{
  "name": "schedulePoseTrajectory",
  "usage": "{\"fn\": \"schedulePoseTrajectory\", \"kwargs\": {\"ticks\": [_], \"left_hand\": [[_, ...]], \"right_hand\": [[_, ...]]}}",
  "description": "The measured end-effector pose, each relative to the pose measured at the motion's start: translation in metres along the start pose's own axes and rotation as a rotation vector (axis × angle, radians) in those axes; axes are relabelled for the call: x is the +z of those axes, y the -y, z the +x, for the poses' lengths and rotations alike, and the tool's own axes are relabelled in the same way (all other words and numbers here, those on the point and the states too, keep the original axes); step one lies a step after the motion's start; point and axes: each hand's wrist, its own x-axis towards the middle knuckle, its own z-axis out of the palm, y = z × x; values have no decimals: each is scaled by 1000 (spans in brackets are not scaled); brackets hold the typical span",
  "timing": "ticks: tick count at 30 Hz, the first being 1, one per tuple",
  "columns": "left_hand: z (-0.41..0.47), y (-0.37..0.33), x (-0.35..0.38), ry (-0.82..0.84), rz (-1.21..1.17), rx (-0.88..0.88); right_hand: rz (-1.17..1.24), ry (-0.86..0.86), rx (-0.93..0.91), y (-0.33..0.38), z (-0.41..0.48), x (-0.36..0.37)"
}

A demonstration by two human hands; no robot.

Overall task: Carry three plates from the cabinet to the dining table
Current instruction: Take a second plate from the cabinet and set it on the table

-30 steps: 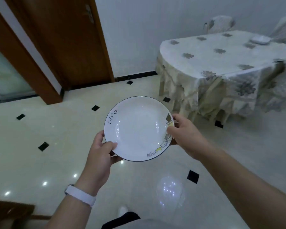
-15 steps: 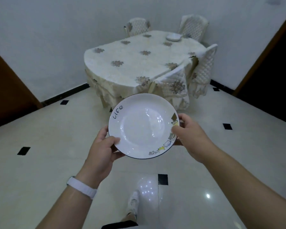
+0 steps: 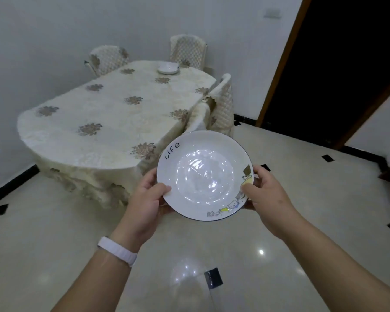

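One plate (image 3: 204, 176) was in our care, held level over the floor (image 3: 302, 172) just short of the worktop (image 3: 113, 122). Our left hand (image 3: 144, 206) pinched its left rim, thumb on top and fingers under, and our right hand (image 3: 268, 203) pinched the right rim the same way. We judged this the carrying step, partway through the task, since a white dish (image 3: 167, 69) sat at the worktop's far end by a chair (image 3: 188, 50). The next move called for stepping closer, clearing the worktop's edge and lowering the plate flat before loosening either hand.
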Motion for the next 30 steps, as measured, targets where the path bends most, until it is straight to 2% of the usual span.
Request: {"fn": "schedulePoseTrajectory", "kwargs": {"ticks": [10,19,22,30], "left_hand": [[104,3,65,173,46,-75],[202,5,165,76,116,-88],[243,5,221,71,137,-82],[322,2,339,63,67,-61]], "right_hand": [[55,-155,36,-8,78,-54],[148,-74,53,-16,204,-136],[174,-77,68,-7,248,-183],[140,-49,-24,30,340,-293]]}}
